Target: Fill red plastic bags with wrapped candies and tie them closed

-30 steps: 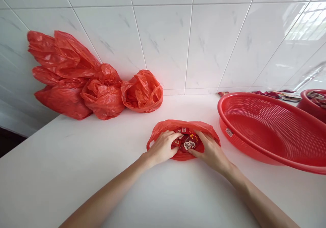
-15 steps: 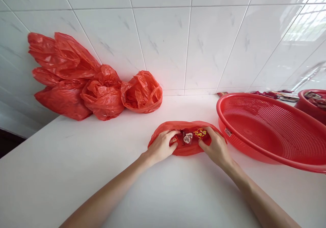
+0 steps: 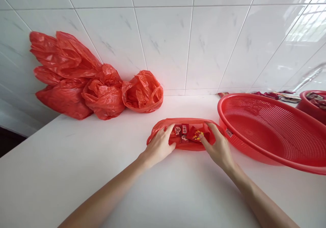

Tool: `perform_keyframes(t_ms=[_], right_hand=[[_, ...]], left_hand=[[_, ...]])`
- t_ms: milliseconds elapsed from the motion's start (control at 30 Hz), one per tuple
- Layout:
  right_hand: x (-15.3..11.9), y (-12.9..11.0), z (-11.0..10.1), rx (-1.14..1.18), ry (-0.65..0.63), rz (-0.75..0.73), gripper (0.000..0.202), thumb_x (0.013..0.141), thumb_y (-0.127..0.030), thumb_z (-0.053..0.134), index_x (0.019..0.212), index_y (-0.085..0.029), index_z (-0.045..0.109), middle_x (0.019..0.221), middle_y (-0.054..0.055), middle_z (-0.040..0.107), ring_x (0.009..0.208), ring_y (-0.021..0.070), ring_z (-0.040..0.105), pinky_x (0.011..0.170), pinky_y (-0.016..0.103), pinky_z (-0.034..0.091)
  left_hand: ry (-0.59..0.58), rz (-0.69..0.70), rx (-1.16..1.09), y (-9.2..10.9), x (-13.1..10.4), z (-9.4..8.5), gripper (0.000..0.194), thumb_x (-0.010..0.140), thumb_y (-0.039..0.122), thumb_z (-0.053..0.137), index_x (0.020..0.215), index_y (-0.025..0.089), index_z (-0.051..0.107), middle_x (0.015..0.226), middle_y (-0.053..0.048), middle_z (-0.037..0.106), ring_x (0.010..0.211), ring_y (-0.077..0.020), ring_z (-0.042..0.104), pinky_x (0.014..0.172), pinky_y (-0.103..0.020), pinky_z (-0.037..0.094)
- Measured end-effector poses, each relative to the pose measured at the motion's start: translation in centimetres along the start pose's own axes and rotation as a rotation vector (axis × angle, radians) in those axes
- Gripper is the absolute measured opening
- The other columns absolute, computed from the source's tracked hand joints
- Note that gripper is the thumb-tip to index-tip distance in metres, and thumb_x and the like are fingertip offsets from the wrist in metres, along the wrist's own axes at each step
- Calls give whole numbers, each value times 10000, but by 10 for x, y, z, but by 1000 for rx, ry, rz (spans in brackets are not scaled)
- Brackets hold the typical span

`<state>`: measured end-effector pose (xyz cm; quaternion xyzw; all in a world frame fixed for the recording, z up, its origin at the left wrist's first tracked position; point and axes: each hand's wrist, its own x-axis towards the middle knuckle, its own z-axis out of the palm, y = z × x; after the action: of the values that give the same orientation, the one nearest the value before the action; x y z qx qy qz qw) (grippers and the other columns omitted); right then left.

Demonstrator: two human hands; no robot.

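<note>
The open, thin plastic bag [image 3: 189,147] is a translucent orange-red; inside it, a small flat red packet [image 3: 195,135] carries bright yellow print, and a darker red packet [image 3: 177,130] bears a white patch with black characters. The large, rounded plastic basket [image 3: 259,138] is solid red, its wall patterned with fine holes, its sticker [image 3: 229,132] white with dark marks. The crumpled plastic bags [image 3: 142,92] are orange-red too. The smooth surface [image 3: 76,156] is plain white; the glossy wall tiles [image 3: 164,44] are white, streaked grey.
</note>
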<state>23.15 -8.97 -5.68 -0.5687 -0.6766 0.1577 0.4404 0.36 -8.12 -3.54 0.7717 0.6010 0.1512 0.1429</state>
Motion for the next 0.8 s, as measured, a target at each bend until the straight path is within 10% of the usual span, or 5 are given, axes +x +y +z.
perform_keyframes(t_ms=[267,367,467,800], right_hand=[[-5,2,3,-144,-147,-151,233,865,-251,583,1066,-241,700,1075,71,766,1117,314,644,812,422,588],[-5,0,4,-173,-204,-166,183,895,-243,575,940,-257,751,1018,62,774,1111,317,642,788,425,588],[-6,-1,5,-229,-228,-161,235,923,-268,558,826,-254,771,1120,80,752,1008,299,685,715,418,590],[-9,3,8,-273,-205,-135,308,982,-313,477,1242,-219,613,1138,131,733,1061,320,687,841,450,572]], left_hand=[[-20,-4,-66,2,-2,-6,489,872,250,586,1358,234,533,1358,-97,624,1225,-290,606,939,-401,530],[-28,51,-103,2,0,-6,232,936,298,507,1045,211,692,1136,-78,707,1085,-257,668,916,-387,532],[-56,60,-93,1,1,-5,409,979,365,437,670,198,647,897,-77,696,866,-231,690,799,-364,536],[-96,-44,77,-1,2,-2,466,945,281,453,493,192,378,679,-46,585,540,-150,532,503,-289,305]])
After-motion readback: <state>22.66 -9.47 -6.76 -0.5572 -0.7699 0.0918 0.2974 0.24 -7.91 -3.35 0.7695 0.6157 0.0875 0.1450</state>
